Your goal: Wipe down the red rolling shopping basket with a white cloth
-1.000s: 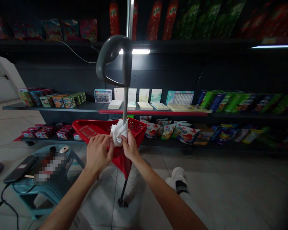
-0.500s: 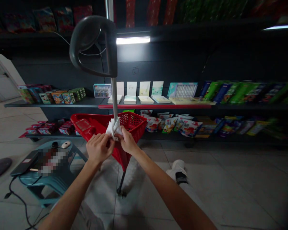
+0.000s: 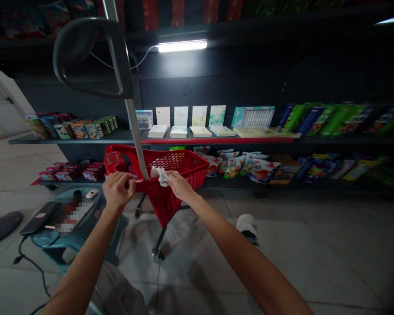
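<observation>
A red plastic shopping basket [image 3: 187, 168] stands on a wheeled base, with a metal pole [image 3: 134, 135] rising from it to a dark curved handle [image 3: 64, 48]. My left hand [image 3: 118, 190] is closed around the basket's near rim, just left of the pole. My right hand [image 3: 180, 186] presses a crumpled white tissue [image 3: 158, 174] against the rim on the other side of the pole. Part of the tissue sticks out from under my fingers, and the rest is hidden by them.
Dark shelves behind hold books, art sets and colourful packets. At left, a teal stool carries a laptop, a computer mouse [image 3: 92, 194] and a blurred item. A black cable runs across the tile floor. A white-socked foot [image 3: 246, 224] is at lower right.
My left hand has let go of the tissue and moved left onto the rim. The tissue sits lower, against the rim under my right hand. The view has tilted, leaning the pole left.
</observation>
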The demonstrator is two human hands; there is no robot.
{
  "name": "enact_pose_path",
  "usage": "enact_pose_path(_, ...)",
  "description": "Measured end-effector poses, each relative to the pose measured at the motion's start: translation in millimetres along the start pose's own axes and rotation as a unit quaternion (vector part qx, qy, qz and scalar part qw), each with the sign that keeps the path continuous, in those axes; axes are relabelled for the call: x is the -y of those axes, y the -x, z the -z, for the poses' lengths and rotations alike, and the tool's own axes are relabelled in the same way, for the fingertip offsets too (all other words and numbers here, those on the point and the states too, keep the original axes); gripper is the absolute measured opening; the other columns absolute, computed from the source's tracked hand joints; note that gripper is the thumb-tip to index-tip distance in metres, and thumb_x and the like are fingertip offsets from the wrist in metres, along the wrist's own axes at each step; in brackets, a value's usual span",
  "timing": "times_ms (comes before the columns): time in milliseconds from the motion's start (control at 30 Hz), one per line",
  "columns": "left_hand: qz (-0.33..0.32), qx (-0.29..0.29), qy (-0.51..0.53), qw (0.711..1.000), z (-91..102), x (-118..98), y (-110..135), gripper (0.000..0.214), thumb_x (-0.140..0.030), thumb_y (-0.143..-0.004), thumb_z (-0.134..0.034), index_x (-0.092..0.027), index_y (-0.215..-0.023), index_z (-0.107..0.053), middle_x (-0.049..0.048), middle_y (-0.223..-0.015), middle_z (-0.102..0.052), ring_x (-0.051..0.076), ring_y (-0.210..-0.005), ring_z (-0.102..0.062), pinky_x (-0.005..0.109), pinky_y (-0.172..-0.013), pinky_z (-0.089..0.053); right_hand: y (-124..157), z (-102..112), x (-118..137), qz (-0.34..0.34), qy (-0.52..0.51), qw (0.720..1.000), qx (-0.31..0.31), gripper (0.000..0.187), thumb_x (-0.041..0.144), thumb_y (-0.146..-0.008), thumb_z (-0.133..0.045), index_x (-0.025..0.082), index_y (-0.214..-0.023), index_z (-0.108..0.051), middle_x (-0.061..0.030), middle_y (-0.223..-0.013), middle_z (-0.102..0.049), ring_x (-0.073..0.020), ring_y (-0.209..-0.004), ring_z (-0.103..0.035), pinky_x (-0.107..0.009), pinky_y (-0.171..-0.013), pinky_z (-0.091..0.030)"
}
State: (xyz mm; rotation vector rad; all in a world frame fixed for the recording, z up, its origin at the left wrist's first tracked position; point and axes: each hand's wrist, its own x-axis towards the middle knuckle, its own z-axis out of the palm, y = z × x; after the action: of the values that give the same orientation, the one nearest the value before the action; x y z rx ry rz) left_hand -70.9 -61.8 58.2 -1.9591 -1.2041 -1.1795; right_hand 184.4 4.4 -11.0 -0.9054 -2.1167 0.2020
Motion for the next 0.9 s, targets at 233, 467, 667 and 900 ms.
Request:
enact_pose_path(233, 0.007, 0.009, 0.008, 1.000, -7.9, 31, 1, 0.016, -0.014, -0.084, -0.052, -0.022, -0.075, -0.063, 0.0045, -0.075, -0.068, 0.021, -0.077, -0.062, 0.036, -0.079, -0.049, 26, 32, -60, -0.079, 0.108, 0.990, 0.041, 0.040, 0.016, -0.099, -0.051, 0.019, -0.139, -0.056, -0.0107, -0.135, -0.062, -0.0199, -0.130, -0.053, -0.035, -0.113, -0.040)
enact_pose_path(467, 0.075, -0.030, -0.008, 0.997, -19.3, 42, 0, 0.022, -0.012, -0.087, -0.048, -0.023, -0.086, -0.067, 0.0050, -0.086, -0.068, 0.023, -0.091, -0.063, 0.045, -0.102, -0.046, 57, 64, -94, -0.134, 0.181, 0.972, 0.069, 0.043, 0.014, -0.100, -0.045, 0.019, -0.140, -0.058, -0.0112, -0.143, -0.059, -0.0219, -0.134, -0.052, -0.036, -0.114, -0.040)
enact_pose_path(667, 0.054, -0.084, 0.037, 0.994, -21.6, -10, 15, 0.022, -0.011, -0.086, -0.053, -0.023, -0.098, -0.068, 0.0112, -0.109, -0.065, 0.029, -0.114, -0.056, 0.051, -0.102, -0.043, 61, 65, -95, -0.127, 0.193, 0.972, 0.050, 0.037, 0.017, -0.100, -0.044, 0.015, -0.132, -0.063, -0.0122, -0.136, -0.064, -0.0238, -0.128, -0.055, -0.036, -0.111, -0.040)
enact_pose_path(900, -0.073, 0.196, 0.077, 0.975, -61.9, -82, -27, 0.017, -0.025, -0.091, -0.054, -0.023, -0.100, -0.069, 0.0102, -0.108, -0.070, 0.026, -0.108, -0.060, 0.042, -0.094, -0.047, 59, 68, -102, -0.136, 0.169, 0.974, 0.069, 0.038, 0.020, -0.099, -0.049, 0.016, -0.134, -0.063, -0.0113, -0.139, -0.063, -0.0250, -0.131, -0.054, -0.037, -0.115, -0.037)
